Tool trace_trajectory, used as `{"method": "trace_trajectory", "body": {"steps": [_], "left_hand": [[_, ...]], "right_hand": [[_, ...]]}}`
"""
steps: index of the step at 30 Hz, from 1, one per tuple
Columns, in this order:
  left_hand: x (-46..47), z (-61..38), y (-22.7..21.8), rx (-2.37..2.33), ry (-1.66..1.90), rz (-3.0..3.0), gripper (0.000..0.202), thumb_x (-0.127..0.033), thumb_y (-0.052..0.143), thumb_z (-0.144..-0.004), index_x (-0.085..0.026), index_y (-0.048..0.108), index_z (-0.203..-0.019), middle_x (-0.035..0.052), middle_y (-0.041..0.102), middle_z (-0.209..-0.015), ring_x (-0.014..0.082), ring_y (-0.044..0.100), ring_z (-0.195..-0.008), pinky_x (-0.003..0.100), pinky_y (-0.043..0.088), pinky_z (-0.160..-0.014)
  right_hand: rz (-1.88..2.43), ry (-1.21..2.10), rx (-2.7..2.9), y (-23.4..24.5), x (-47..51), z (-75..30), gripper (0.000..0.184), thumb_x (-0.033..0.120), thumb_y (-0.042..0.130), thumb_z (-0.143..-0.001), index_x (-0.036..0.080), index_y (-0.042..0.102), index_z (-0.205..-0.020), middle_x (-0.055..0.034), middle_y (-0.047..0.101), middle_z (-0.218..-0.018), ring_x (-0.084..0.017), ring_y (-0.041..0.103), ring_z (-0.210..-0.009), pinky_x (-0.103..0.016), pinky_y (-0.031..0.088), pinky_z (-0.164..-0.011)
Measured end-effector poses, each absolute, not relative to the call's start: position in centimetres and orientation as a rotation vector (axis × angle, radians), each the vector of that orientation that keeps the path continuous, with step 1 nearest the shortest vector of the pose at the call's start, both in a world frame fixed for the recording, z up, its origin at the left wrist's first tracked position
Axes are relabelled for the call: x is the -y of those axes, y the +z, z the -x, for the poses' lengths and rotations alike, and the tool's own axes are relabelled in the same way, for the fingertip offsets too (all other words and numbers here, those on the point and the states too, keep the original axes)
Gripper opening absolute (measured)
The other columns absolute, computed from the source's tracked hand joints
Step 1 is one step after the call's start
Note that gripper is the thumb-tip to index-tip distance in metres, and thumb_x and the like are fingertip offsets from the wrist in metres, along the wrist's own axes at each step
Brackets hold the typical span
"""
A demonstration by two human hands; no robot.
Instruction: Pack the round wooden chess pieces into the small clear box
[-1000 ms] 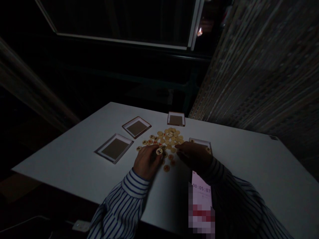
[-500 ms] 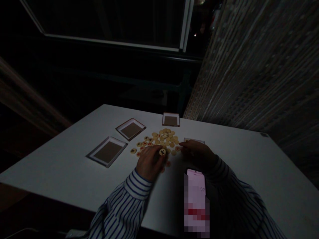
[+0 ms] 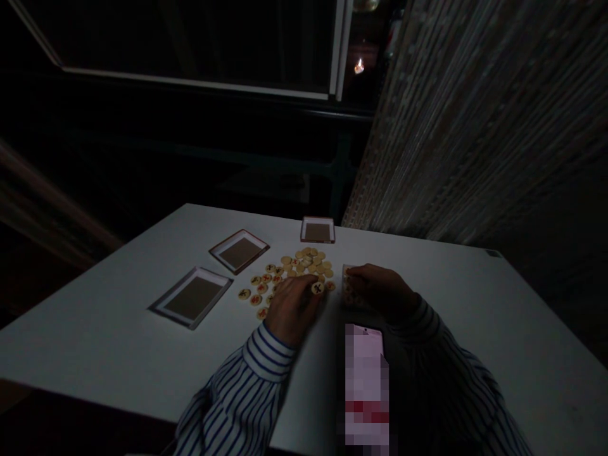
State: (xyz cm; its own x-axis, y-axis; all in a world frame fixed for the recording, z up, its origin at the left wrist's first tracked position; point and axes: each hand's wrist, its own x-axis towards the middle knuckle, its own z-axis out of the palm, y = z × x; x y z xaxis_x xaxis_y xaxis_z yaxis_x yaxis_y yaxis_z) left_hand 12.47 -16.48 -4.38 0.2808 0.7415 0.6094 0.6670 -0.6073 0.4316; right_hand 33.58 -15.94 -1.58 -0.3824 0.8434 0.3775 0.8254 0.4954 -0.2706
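Observation:
My left hand (image 3: 293, 307) pinches a round Chinese chess piece (image 3: 318, 288) with a dark character on its face. It is held at the near edge of a loose group of pieces (image 3: 304, 263), some face up in red or black, others showing blank tops. My right hand (image 3: 380, 288) is over a shallow box (image 3: 344, 297) that has several pieces (image 3: 350, 295) inside. Its fingers are closed together at the box's far left corner, and a pale piece shows by the fingertips; whether they grip it is unclear. The hand covers much of the box.
Two shallow box trays with brown bottoms, one nearer (image 3: 192, 297) and one farther (image 3: 240, 252), lie left of the pieces. Another tray (image 3: 318, 231) is at the back. A lit phone (image 3: 368, 380) lies in front on the white table (image 3: 118, 329). String curtains (image 3: 427, 126) hang at the right.
My right hand has shifted from beside the loose pieces to over the box, exposing pieces inside it. My left hand still holds its piece. The whole view has moved slightly.

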Motion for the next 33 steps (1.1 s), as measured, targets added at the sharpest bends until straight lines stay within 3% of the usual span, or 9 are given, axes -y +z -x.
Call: {"method": "trace_trajectory", "body": {"steps": [10, 21, 33], "left_hand": [[15.4, -14.8, -4.0, -1.263, 1.203, -2.448, 0.026, -0.021, 0.053, -0.074, -0.018, 0.051, -0.1, 0.0052, 0.062, -0.093, 0.018, 0.057, -0.088, 0.034, 0.046, -0.078], [13.4, -17.4, -2.6, -1.127, 1.193, -2.528, 0.03, -0.021, 0.058, -0.072, -0.017, 0.051, -0.1, 0.0046, 0.062, -0.092, 0.017, 0.056, -0.088, 0.033, 0.044, -0.08], [11.3, -19.9, -1.7, -0.967, 1.111, -2.599, 0.032, -0.02, 0.058, -0.072, -0.017, 0.05, -0.103, 0.0048, 0.062, -0.093, 0.0176, 0.056, -0.088, 0.033, 0.044, -0.078]], "right_hand": [[1.383, 0.13, 2.251, -0.5, 15.8, -35.1, 0.018, 0.026, 0.045, -0.081, 0.018, 0.06, -0.083, -0.0042, 0.064, -0.079, -0.013, 0.059, -0.071, -0.024, 0.045, -0.064], [1.384, 0.199, 2.154, -0.4, 15.3, -36.0, 0.014, 0.024, 0.048, -0.078, 0.016, 0.06, -0.079, -0.0045, 0.065, -0.076, -0.013, 0.059, -0.068, -0.024, 0.044, -0.063], [1.407, 0.521, 1.747, -1.1, 14.4, -36.6, 0.013, 0.028, 0.053, -0.074, 0.017, 0.058, -0.08, -0.0021, 0.066, -0.072, -0.012, 0.061, -0.066, -0.023, 0.047, -0.061]]}}
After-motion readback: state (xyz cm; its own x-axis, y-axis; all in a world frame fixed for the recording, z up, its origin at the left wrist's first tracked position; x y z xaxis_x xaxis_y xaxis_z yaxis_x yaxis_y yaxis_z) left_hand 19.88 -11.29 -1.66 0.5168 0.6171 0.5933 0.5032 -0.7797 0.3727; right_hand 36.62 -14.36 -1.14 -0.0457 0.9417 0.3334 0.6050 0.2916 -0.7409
